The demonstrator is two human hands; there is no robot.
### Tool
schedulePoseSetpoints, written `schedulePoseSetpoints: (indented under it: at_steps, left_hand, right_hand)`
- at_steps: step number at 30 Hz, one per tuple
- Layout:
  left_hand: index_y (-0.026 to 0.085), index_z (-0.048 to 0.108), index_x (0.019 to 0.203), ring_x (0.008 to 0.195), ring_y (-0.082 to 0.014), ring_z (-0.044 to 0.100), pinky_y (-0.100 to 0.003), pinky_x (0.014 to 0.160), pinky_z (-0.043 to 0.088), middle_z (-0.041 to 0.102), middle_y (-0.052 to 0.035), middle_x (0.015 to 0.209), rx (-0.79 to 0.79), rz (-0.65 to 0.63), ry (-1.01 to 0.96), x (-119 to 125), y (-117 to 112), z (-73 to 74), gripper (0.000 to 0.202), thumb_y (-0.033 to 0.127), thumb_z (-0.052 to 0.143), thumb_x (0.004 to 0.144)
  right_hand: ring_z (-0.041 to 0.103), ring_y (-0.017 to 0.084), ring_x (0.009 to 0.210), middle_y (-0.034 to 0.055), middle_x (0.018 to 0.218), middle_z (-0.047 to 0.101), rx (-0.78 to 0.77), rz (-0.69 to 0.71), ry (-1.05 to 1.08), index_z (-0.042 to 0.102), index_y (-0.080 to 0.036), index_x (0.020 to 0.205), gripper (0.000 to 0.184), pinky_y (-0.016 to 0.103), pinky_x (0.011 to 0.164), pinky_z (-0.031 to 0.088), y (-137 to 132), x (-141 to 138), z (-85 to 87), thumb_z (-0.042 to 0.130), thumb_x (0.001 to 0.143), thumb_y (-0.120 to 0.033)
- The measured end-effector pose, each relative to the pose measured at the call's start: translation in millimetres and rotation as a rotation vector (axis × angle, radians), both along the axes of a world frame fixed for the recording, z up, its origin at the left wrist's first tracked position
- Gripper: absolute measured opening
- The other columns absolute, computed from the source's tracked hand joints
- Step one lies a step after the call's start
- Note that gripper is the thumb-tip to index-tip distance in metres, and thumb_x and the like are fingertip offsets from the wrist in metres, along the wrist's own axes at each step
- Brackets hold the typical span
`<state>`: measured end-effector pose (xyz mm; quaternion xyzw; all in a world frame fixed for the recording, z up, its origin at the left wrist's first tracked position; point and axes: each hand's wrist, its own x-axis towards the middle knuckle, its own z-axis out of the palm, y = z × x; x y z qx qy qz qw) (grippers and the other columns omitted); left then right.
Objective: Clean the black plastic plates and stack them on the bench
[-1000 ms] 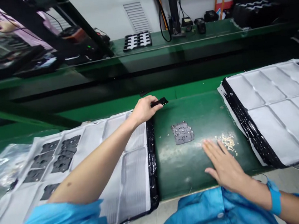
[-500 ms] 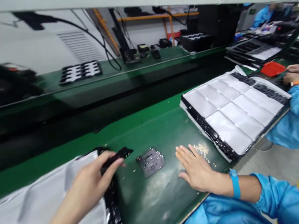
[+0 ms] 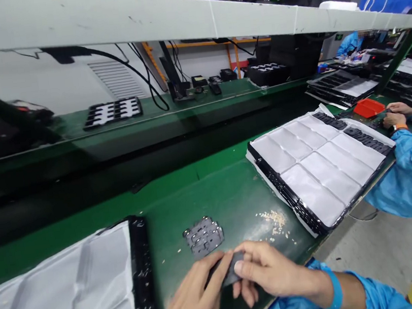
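Observation:
Near the front edge of the green bench, my left hand [image 3: 197,294] and my right hand [image 3: 265,269] meet around a small dark grey plastic part [image 3: 234,269]. The right thumb presses on its face, and the left fingers lie along its other side. Just beyond my hands, a loose group of small dark grey parts with shiny metal bits [image 3: 205,236] lies on the bench. To the right of that sits a scatter of tiny beige pieces [image 3: 274,221]. Part of the held piece is hidden by my fingers.
A black tray with white lining [image 3: 319,166] lies at right, another white-lined tray [image 3: 68,289] at left. A co-worker's hands [image 3: 397,114] are by a red scoop-like bin [image 3: 368,107]. A white shelf beam [image 3: 175,19] crosses overhead.
My left hand has brought the dark part right, away from the left tray. My right hand has moved back from beside the beige pieces and now grips the part too. The view has tilted up.

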<state>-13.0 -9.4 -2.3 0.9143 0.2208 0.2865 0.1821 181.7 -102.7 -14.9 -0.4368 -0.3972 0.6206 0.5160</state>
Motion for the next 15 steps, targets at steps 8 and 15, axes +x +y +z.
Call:
schedulePoseSetpoints:
  at_steps: [8,15]
  left_hand:
    - [0.021,0.072,0.121,0.078,-0.0217,0.078,-0.032,0.075,0.067,0.08,-0.0079,0.098,-0.828,0.227,-0.23,36,-39,17.8,0.034,0.045,0.074,0.096]
    - [0.021,0.069,0.088,0.057,-0.0154,0.058,-0.026,0.059,0.049,0.064,0.0013,0.063,-1.0,0.347,-0.285,47,-46,16.9,0.037,0.056,0.067,0.099]
  right_hand:
    - [0.057,0.009,0.052,-0.0032,0.074,0.066,0.022,-0.224,-0.186,0.062,-0.019,0.115,0.042,0.022,0.054,0.045,-14,17,6.5,0.057,0.108,-0.06]
    - [0.063,0.012,0.06,-0.0022,0.07,0.066,0.109,-0.251,-0.466,0.062,-0.021,0.095,0.037,0.025,0.065,0.049,-12,16,5.8,0.052,0.112,-0.052]
